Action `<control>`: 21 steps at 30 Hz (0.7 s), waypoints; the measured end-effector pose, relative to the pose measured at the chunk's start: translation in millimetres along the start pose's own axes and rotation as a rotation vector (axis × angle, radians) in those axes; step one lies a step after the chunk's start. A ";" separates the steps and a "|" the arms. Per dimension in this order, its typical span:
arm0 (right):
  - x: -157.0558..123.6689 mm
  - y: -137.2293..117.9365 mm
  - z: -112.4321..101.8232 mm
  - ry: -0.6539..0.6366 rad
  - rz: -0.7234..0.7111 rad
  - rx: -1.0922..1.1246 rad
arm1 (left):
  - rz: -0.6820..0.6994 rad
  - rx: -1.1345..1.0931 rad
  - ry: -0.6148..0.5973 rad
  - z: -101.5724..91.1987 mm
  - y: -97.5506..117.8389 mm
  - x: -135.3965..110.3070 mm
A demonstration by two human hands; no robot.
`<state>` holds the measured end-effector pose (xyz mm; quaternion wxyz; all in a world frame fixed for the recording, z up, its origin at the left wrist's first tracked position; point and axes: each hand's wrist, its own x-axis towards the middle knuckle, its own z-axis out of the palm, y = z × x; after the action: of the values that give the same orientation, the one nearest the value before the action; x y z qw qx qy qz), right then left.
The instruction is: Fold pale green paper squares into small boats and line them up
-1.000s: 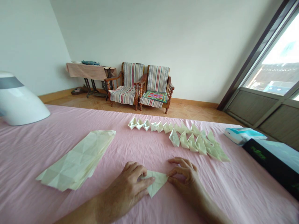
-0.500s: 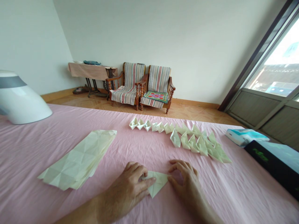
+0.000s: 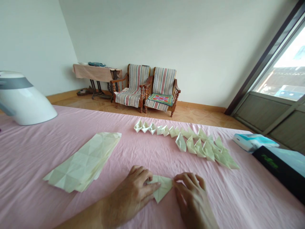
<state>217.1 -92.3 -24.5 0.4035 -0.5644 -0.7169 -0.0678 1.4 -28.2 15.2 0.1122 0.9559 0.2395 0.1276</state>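
A pale folded paper [image 3: 164,187] lies on the pink cloth, its lower point toward me. My left hand [image 3: 137,187] holds its left side, the thumb lying across the front and the fingers curled at the far edge. At the paper's right corner, my right hand [image 3: 192,192] pinches the tip between thumb and index finger. To the left rests a stack of creased pale paper sheets [image 3: 83,162]. Beyond my hands stand several folded paper boats [image 3: 181,142] in two slanting rows, the rear row starting farther left.
A white and grey kettle-like container [image 3: 30,101] stands at the back left. On the right are a blue and white tissue pack [image 3: 254,142] and a black box [image 3: 269,165]. Past the pink cloth [image 3: 133,151] are two wooden chairs [image 3: 162,86] and a covered sewing table [image 3: 92,72].
My right hand's fingers have drawn in and closed on the paper's right corner. My left hand keeps its hold. The whole view has shifted slightly.
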 end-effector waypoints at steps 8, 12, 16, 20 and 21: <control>-14.0 -1.6 3.0 -0.022 -0.120 -0.051 | -0.004 0.002 0.000 -0.9 1.2 -0.3; -16.0 -2.8 4.3 0.026 -0.202 -0.070 | 0.002 0.002 -0.001 -1.0 1.3 -0.9; -16.2 -5.3 6.3 0.024 -0.230 -0.104 | 0.000 -0.001 0.003 -0.7 0.9 -0.9; -16.2 -5.1 8.6 0.053 -0.230 -0.190 | -0.004 -0.009 0.007 1.0 -0.3 -0.7; -16.6 -4.2 8.9 0.050 -0.222 -0.211 | -0.003 -0.012 0.011 1.4 -0.6 -0.6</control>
<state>209.6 -101.4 -39.9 0.3495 -0.5190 -0.7537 -0.2010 1.0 -28.2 13.6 0.1171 0.9541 0.2408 0.1341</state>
